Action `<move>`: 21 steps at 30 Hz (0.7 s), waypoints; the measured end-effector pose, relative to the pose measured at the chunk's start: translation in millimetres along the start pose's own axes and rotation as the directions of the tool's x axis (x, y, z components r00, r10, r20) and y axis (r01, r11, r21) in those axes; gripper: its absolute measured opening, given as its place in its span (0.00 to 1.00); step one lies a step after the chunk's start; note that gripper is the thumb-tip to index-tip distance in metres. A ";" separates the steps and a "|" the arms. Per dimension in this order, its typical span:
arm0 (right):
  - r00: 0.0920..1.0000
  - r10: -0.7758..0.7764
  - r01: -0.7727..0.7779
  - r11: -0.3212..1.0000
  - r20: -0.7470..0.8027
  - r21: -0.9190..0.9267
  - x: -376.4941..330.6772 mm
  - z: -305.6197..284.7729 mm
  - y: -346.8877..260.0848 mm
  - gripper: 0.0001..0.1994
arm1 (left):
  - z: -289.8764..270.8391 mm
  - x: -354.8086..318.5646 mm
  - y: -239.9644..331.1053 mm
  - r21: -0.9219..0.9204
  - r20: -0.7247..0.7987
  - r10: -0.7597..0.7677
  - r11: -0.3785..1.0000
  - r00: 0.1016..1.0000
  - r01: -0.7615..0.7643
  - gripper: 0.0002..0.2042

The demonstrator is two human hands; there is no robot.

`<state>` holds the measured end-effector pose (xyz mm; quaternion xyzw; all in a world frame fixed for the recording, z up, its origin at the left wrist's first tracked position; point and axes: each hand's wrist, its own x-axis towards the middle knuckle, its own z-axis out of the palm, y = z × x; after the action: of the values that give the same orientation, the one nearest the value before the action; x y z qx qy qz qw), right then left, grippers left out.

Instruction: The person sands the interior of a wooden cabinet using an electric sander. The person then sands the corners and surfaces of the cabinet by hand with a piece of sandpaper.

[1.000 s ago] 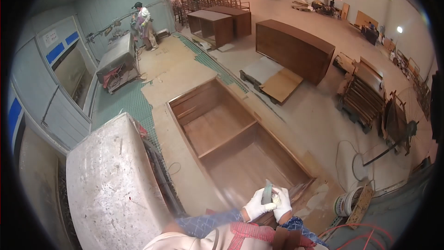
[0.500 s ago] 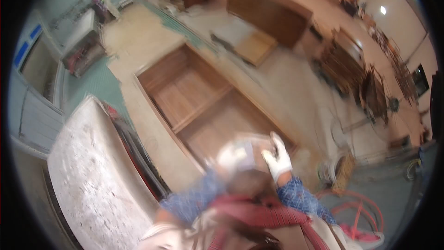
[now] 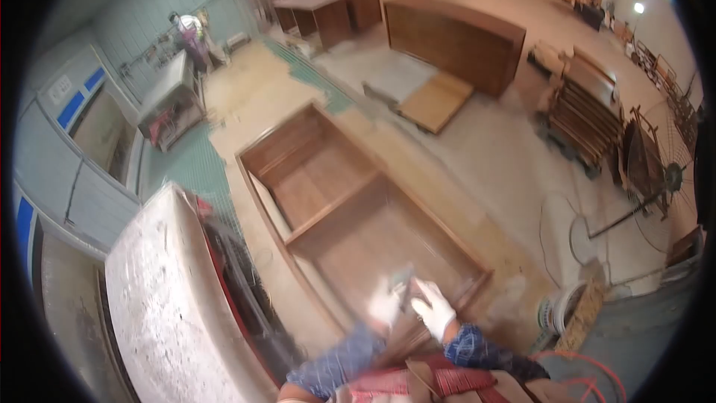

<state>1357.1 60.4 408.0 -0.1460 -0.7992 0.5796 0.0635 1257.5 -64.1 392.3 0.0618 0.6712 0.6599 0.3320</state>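
Note:
Close together in white gloves, my hands are over the near compartment of a brown wooden cabinet frame point(image 3: 333, 209). The frame lies on its back with its open side up, and a divider splits it in two. My left hand point(image 3: 385, 301), smeared by motion, closes on a small flat greyish piece point(image 3: 402, 280). Beside it, my right hand point(image 3: 435, 310) has thumb and fingers about the near edge of the same piece, where a brownish patch shows. Blur hides what the piece is made of.
A pale, stained padded block point(image 3: 160, 276) stands close on the left. Right of me are a pedestal fan point(image 3: 673, 177), a bucket point(image 3: 561, 309) and a red hose point(image 3: 608, 369). Farther off lie a large brown cabinet point(image 3: 456, 41) and stacked panels point(image 3: 582, 116). Another person point(image 3: 195, 39) works at the far left.
The view has shifted, so the cabinet frame sits lower in it. My hands are nearer each other, still around the small greyish piece, and my right fingers have drawn in toward it.

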 end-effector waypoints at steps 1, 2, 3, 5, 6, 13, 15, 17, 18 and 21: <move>1.000 -0.005 0.005 1.000 0.005 -0.028 -8.3 -4.5 8.3 0.29 | 6.9 -4.5 -15.4 -0.009 0.057 0.015 1.000 0.998 -0.014 0.17; 0.998 -0.051 0.050 0.998 -0.045 -0.031 -7.1 -6.1 18.1 0.29 | 15.9 -5.1 -31.8 -0.231 0.059 -0.001 0.973 0.998 0.015 0.19; 0.992 -0.076 0.072 0.997 -0.098 -0.034 -10.8 -7.2 25.9 0.29 | 24.6 -10.0 -27.9 -0.279 0.142 0.060 0.960 0.988 -0.018 0.24; 0.991 -0.079 0.084 0.996 -0.110 0.038 -13.8 -9.2 30.9 0.31 | 41.9 -20.6 -14.5 -0.168 0.148 0.107 0.982 0.983 -0.082 0.29; 0.990 -0.090 0.094 0.995 -0.111 0.032 -14.6 -7.8 33.5 0.31 | 42.4 -16.0 -21.7 -0.143 0.179 0.165 0.980 0.970 -0.141 0.31; 0.980 0.068 -0.105 0.976 0.189 0.193 -14.0 24.8 37.7 0.29 | -13.5 18.5 -60.1 -0.192 0.040 -0.102 0.975 0.994 0.108 0.15; 0.932 0.223 -0.325 0.864 0.287 0.384 -21.1 29.2 46.1 0.26 | -26.7 2.6 -51.8 -0.198 0.065 -0.165 0.964 0.984 0.175 0.13; 0.925 0.300 -0.364 0.874 0.233 0.321 -29.0 27.8 71.9 0.23 | -52.6 13.3 -124.8 -0.008 0.172 -0.087 0.996 0.981 0.090 0.15; 0.952 0.284 -0.295 0.951 0.112 0.095 -29.1 16.7 64.9 0.22 | -60.4 12.3 -147.1 0.038 0.204 0.084 0.995 0.975 -0.093 0.15; 0.929 0.342 -0.359 0.926 -0.140 -0.120 -31.3 -27.3 116.3 0.21 | -74.3 15.5 -211.7 -0.087 0.140 -0.164 0.980 0.977 0.177 0.14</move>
<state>1412.8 108.8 309.0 -0.3242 -0.7946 0.5132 -0.0054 1281.6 -144.6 183.7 0.0312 0.6171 0.6559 0.4337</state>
